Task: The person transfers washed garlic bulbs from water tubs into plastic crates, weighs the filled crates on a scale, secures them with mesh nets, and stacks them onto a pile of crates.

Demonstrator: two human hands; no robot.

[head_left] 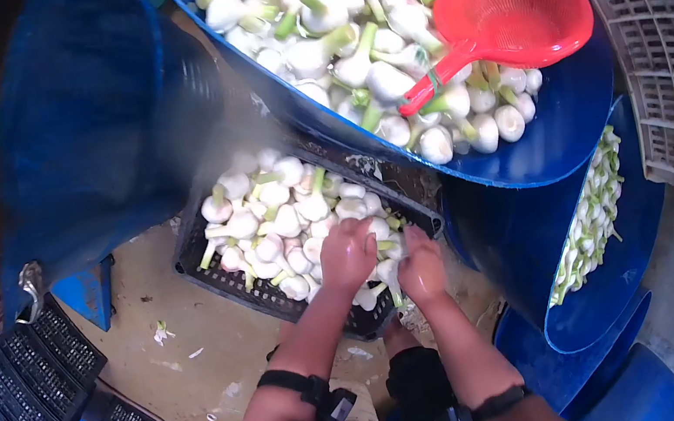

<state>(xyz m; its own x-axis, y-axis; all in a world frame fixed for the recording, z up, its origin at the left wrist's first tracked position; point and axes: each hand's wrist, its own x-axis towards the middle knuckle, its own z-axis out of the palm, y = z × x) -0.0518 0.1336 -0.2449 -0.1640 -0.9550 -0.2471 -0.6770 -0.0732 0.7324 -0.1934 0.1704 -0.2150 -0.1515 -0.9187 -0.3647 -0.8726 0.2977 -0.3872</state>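
A black plastic crate (235, 293) on the floor holds a heap of white garlic bulbs (270, 247) with short green stems. Over the right part of the heap is my left hand (349, 253), its fingers curled down among the bulbs. My right hand (422, 267) is close beside it, near the crate's right edge, with its fingers bent. What either hand grips, if anything, is hidden. Above the crate, a big blue tub (573, 116) holds many more bulbs, and a red strainer (513, 15) lies on top of them.
Another blue tub (489, 222) with trimmed green and white pieces (592, 232) stands at the right, beside a pale slatted crate (665, 53). A large blue barrel (76, 119) is at the upper left. Black crates (35, 364) lie lower left. Scraps dot the wet floor (170, 325).
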